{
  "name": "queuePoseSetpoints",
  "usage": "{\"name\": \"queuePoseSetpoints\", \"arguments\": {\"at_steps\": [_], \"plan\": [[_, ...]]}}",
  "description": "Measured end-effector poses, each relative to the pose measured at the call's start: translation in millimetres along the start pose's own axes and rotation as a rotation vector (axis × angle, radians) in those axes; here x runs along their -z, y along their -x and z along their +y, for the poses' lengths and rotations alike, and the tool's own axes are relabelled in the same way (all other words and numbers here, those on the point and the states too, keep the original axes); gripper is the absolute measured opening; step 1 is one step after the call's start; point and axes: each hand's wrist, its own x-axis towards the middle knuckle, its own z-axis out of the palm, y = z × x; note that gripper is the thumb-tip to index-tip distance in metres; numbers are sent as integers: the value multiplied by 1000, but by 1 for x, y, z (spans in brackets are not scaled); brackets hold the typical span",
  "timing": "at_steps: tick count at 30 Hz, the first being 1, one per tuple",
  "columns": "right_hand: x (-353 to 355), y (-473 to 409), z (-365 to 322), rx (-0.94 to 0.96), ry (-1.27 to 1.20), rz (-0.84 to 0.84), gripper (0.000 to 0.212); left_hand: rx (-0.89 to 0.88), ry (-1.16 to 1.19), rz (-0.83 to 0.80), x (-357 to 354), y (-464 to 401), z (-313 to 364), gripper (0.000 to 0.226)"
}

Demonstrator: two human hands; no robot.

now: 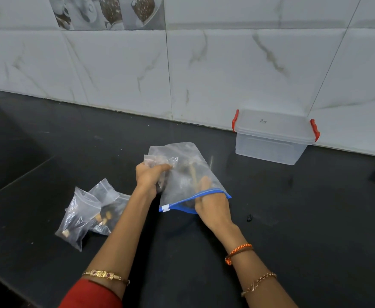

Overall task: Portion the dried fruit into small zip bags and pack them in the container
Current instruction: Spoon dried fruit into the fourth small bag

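Head view, near to far. Right hand is reaching into the mouth of the big zip bag, fingers inside and blurred behind the plastic, so I can't tell if they've closed on fruit. Left hand is curled round a small zip bag, pinching it at the big bag's left edge.

Near left on the desk: two filled small bags, overlapping, lying flat. One loose dark piece sits just right of the right hand, probably dropped fruit.

Far right, against the tiled wall: the container, lid on, red clips down.

Step in hand, my read: pulling a portion out of the big bag for the small one. To do it well:
- keep the small bag's mouth open and close under the big bag's opening
- take small scoops, thin film collapses easily
- pick up the stray piece

Materials: bags are thin, clear, crinkly film; the big one has a blue slider strip with a white tab. Container is translucent rigid plastic, boxy. Desk is dark, smooth, slightly glossy.
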Motion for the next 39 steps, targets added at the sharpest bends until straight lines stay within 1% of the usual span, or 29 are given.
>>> {"name": "queuePoseSetpoints", "arguments": {"at_steps": [1,3,5,7,9,11,13,16,21,26,30,33,36,39], "plan": [[0,1,2,-18,-67,10,18,-4,6,-20,-2,1,1,19],[2,3,2,-51,-163,-9,35,-15,11,-43,-5,4,3,18],[3,5,-1,-102,-294,-11,41,-17,20,-50,-8,4,3,18],[4,7,-6,-219,-557,11,37,-6,36,-63,-8,3,3,17],[6,8,-11,-394,-880,1,29,1,57,-80,-7,3,4,15],[10,10,-15,-514,-1033,6,26,11,76,-84,-4,3,5,14],[13,12,-18,-562,-1078,33,26,22,72,-75,-2,4,7,15],[18,15,-20,-575,-1095,84,26,15,68,-41,2,5,6,12],[28,24,-21,-575,-1140,142,19,-67,-10,-28,9,10,2,12],[38,42,-16,-576,-1147,155,9,-66,-82,3,12,13,4,26],[47,57,-8,-585,-1142,185,14,-89,-118,50,18,19,4,31],[55,69,-3,-604,-1134,211,15,-155,-139,84,22,32,2,27],[63,78,3,-610,-1201,268,16,-246,-148,82,24,50,-1,20],[70,81,8,-629,-1283,331,14,-355,-174,45,23,68,1,29]]}}
